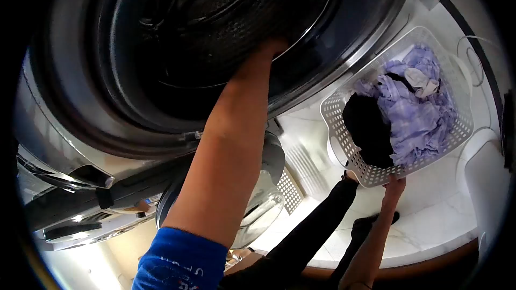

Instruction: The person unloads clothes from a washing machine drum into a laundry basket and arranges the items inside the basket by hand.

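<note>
My left hand [276,46] is inside the dark drum [215,37] of a front-loading washing machine, with the bare forearm stretched across the door opening. Its fingers are lost in shadow, so what they touch is hidden. Low on the right, my right hand [395,183] grips the near rim of a white perforated laundry basket [465,123]. Inside the basket lie a crumpled lilac checked garment [419,123], a black cloth [367,129] and a small whitish cloth [421,82].
A second appliance with a round glass door [263,209] stands below the washer. Tiled floor [430,204] shows under the basket. My black-trousered legs [306,228] reach toward it. A white curved object [486,177] stands at the right, near a thin cable [473,56].
</note>
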{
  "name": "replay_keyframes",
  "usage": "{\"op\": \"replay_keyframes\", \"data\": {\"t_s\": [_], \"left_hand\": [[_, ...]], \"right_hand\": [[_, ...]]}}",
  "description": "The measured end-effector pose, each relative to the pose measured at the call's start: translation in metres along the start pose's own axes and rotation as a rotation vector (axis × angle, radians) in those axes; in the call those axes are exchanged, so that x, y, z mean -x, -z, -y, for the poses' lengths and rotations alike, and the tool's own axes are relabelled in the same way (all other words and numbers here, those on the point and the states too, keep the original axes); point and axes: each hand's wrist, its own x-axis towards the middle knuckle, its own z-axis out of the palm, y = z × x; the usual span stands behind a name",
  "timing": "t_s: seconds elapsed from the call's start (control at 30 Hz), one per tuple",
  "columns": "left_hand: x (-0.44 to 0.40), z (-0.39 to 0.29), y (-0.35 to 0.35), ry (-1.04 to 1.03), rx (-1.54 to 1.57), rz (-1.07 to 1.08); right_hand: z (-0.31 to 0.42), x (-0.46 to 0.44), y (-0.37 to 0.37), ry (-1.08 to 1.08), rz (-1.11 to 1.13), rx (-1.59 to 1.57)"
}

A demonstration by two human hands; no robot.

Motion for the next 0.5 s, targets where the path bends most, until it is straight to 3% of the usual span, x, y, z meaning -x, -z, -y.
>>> {"op": "replay_keyframes", "data": {"t_s": [0.27,0.5], "left_hand": [[-0.006,-0.020,-0.001,0.024,0.244,0.063],[0.001,-0.070,0.012,0.106,1.061,0.278]], "right_hand": [[0.009,0.007,-0.004,-0.074,0.010,0.068],[0.005,0.004,-0.004,-0.085,0.028,0.086]]}}
